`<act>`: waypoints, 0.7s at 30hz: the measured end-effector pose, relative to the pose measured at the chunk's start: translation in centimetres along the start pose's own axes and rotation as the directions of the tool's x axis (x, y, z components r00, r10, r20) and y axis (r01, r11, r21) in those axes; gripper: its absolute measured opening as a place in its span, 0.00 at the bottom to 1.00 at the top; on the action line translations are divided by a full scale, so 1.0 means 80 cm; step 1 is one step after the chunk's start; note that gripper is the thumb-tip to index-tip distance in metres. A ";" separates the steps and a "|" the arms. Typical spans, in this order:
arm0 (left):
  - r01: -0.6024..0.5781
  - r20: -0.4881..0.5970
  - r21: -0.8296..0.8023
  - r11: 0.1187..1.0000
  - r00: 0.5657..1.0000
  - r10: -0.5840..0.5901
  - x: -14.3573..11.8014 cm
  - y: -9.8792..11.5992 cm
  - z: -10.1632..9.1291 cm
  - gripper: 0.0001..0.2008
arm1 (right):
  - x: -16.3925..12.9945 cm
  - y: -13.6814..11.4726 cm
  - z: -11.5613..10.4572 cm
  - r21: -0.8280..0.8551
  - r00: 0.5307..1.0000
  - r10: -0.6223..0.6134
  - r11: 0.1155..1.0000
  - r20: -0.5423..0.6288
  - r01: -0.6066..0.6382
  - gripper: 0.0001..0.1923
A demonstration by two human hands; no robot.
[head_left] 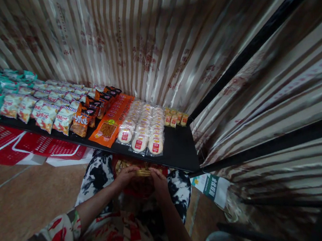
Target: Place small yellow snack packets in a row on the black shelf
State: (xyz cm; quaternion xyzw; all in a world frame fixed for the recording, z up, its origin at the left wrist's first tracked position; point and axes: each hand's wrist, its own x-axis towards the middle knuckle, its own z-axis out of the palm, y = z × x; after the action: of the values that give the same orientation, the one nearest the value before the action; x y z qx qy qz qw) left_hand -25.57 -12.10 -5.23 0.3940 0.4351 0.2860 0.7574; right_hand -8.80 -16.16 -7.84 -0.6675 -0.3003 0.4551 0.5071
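We've got both hands, left hand and right hand, pinched together on a small yellow snack pack, held low over the lap just below the black shelf, handy for the snack rows.

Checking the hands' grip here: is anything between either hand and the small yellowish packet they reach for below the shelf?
Nothing visible does. The left hand and right hand both touch the small yellowish packet directly, just under the front edge of the black shelf, above a red container.
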 end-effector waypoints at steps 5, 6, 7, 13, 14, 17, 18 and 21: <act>-0.004 0.131 -0.104 0.995 0.991 0.017 -0.007 0.009 0.004 0.21 | -0.011 -0.025 -0.008 0.041 0.999 0.049 0.998 -0.007 -0.049 0.18; -0.004 0.141 -0.083 0.997 0.990 0.015 -0.007 0.011 0.005 0.21 | -0.013 -0.030 -0.011 0.024 0.999 0.045 0.999 0.010 -0.045 0.18; -0.001 0.137 -0.051 0.999 0.991 0.008 -0.007 0.012 0.007 0.21 | -0.015 -0.034 -0.014 0.007 0.999 0.041 0.999 0.027 -0.042 0.18; 0.016 0.049 0.075 0.997 0.999 -0.020 0.003 0.006 0.018 0.19 | -0.023 -0.042 -0.029 -0.022 0.996 0.010 1.000 0.094 -0.008 0.18; 0.027 0.033 0.075 0.997 0.999 -0.030 0.005 0.005 0.019 0.19 | -0.023 -0.042 -0.031 -0.020 0.995 0.006 1.000 0.100 -0.004 0.19; 0.067 -0.016 0.101 0.993 0.998 -0.066 0.009 0.006 0.023 0.16 | -0.022 -0.045 -0.036 0.037 0.994 0.050 0.998 0.093 -0.053 0.21; 0.080 -0.019 0.113 0.990 0.997 -0.078 0.010 0.007 0.024 0.15 | -0.021 -0.046 -0.037 0.063 0.993 0.082 0.994 0.084 -0.087 0.22; 0.113 -0.004 0.136 0.984 0.993 -0.114 0.012 0.014 0.029 0.16 | -0.020 -0.052 -0.042 0.109 0.988 0.135 0.984 0.075 -0.143 0.25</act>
State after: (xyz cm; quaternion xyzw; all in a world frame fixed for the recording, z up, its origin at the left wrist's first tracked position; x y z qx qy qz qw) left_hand -23.20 -11.57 -3.99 0.4199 0.4741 0.2113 0.7445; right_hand -6.14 -17.63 -3.16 -0.6412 -0.2434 0.5281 0.5007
